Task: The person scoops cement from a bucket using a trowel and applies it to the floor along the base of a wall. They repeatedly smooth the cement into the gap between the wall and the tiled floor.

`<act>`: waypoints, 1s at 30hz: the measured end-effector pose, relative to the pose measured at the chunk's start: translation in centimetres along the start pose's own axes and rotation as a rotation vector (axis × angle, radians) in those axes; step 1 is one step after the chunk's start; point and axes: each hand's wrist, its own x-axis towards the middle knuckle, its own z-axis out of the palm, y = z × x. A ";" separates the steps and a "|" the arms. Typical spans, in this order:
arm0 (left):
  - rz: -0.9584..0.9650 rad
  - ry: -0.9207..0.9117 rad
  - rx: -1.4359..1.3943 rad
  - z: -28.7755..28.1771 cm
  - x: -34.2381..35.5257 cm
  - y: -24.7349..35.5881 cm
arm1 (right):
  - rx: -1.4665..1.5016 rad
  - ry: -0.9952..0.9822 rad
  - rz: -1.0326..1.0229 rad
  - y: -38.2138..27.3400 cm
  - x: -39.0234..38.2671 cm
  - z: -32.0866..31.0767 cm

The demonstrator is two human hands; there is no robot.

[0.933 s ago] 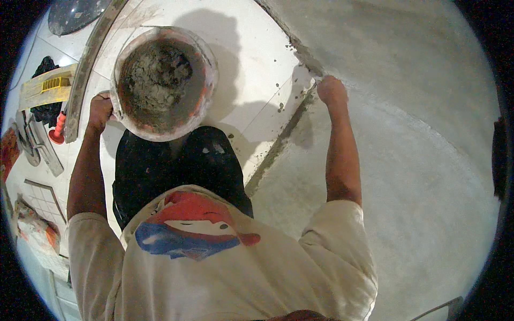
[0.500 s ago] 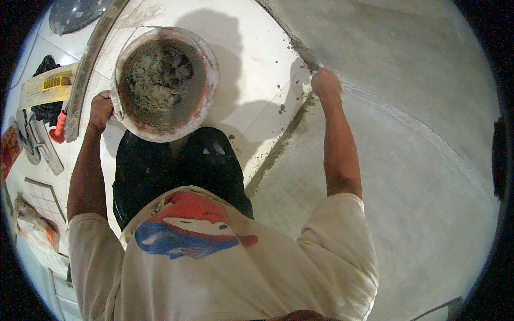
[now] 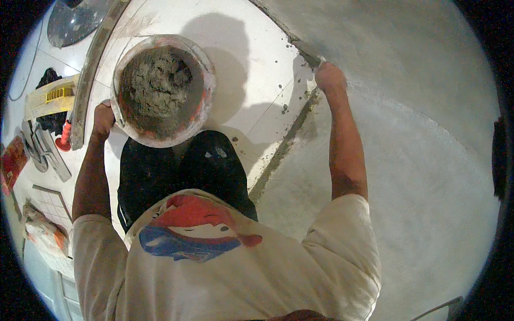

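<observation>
Compared with the two earlier frames, little differs: the left hand point(image 3: 103, 119) stays on the rim of the bucket point(image 3: 163, 90), the bucket sits at the same spot against the dark trousers point(image 3: 182, 171), and the right hand point(image 3: 330, 77) has crept slightly up and away along the seam between white tile floor point(image 3: 251, 80) and grey rendered wall point(image 3: 417, 160), the trowel blade point(image 3: 309, 52) moving with it.

Count, left to right:
- Floor clutter at far left: one yellow tool point(image 3: 51, 96), one red-handled tool point(image 3: 65, 136), a bundle of grey metal pieces point(image 3: 43, 152) (number unclear), one filled sack point(image 3: 43, 235).
- One long straightedge point(image 3: 93, 69), curved by the lens, lying on the tiles just left of the bucket.
- One left hand, fingers curled closed over the bucket's left rim, gripping it.
- One bucket, round, orange-stained inside, holding lumpy grey mortar point(image 3: 158, 85); it is held up in front of the person, above the knees, over the white tiles.
- One right hand, closed around the trowel handle; the handle itself is hidden in the fist.
- One trowel blade, grey, smeared, touching the wall at the tile edge.
- One strip of grey mortar point(image 3: 284, 150) along the foot of the wall, with scattered specks on the tiles beside it.
</observation>
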 end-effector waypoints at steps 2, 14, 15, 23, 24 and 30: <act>0.186 0.021 0.215 -0.1 1.0 -2.7 | 0.066 0.013 0.040 -0.5 -0.4 -1.3; -0.051 -0.128 -0.408 -3.4 3.2 -10.0 | 2.028 -0.143 0.364 -8.7 -12.9 7.1; -0.066 -0.202 -0.524 -4.9 3.4 -10.4 | 2.349 -0.099 0.401 -10.6 -12.5 7.2; -0.209 -0.097 -0.407 -3.7 1.4 -3.3 | 3.109 0.107 0.768 -23.7 -1.0 7.9; -0.207 -0.105 -0.382 -3.9 1.3 -2.8 | 3.135 0.139 0.818 -24.8 1.0 6.6; -0.231 -0.126 -0.292 -4.2 0.9 -0.6 | 3.231 0.219 0.704 -25.8 6.4 -2.7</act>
